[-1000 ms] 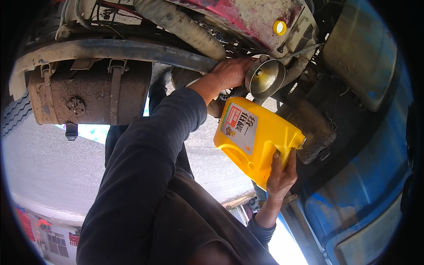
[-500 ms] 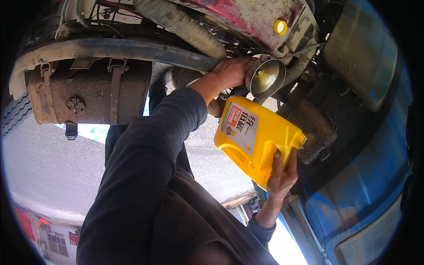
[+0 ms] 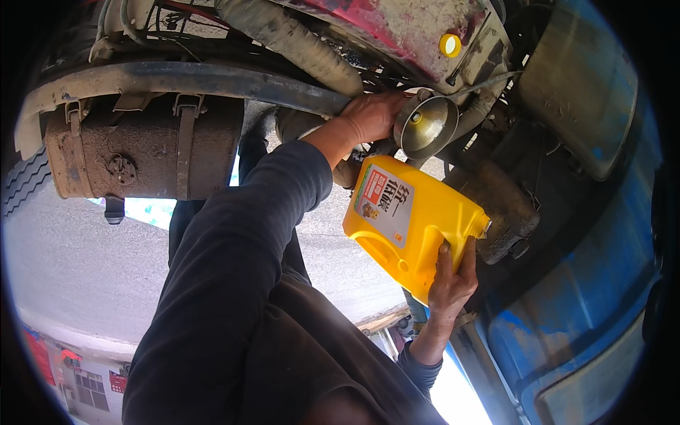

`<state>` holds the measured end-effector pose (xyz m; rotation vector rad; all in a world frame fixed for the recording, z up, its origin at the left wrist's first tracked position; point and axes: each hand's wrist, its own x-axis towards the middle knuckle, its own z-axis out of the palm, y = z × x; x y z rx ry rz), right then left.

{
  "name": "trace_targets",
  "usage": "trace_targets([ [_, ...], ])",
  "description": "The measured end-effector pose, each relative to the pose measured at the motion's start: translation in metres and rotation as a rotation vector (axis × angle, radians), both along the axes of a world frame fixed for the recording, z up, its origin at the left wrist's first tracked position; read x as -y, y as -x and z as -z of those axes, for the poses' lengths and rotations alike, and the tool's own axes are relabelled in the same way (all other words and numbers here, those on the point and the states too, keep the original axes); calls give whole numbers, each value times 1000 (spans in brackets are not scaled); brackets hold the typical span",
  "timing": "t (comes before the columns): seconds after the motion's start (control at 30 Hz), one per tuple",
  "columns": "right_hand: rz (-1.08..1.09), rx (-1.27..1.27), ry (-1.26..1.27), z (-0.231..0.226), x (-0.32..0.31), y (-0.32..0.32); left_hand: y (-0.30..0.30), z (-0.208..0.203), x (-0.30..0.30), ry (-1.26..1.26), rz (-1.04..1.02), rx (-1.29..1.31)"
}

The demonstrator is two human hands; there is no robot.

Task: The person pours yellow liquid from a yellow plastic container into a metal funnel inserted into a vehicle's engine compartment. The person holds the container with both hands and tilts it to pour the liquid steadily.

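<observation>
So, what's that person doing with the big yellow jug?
The person's right hand holds the jug near its mouth end, which points away from the funnel. The left hand is at the funnel's side; its fingertips are hidden, so I can't tell how it grips. No liquid shows coming out of the jug. Over to the left is a brown tank with straps.

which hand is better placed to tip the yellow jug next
Probably the right hand: it holds the yellow jug, with fingers close to the neck. The left hand is beside the metal funnel, not on the jug; its fingertips are hidden.
</observation>
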<state>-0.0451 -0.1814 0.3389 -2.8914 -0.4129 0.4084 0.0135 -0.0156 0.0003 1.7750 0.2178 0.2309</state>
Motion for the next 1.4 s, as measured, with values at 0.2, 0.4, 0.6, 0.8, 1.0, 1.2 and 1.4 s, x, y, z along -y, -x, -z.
trace_targets([
  [0.2,172,-75,-30,-3,-15,-2,0,1,0,9,9,-1],
  [0.4,165,-54,-17,-1,-1,0,0,-9,-6,56,43,-48],
  [0.6,-278,118,141,3,23,-6,1,-9,-6,58,37,-67],
  [0.8,-66,35,54,1,5,-1,0,-5,-5,58,26,-29],
  [1.0,-27,10,35,1,3,-1,2,-6,-3,65,-21,-12],
  [1.2,-58,25,41,0,2,-2,1,-4,-3,52,2,-11],
  [1.4,-303,65,154,0,18,-9,1,-9,-6,57,41,-71],
])
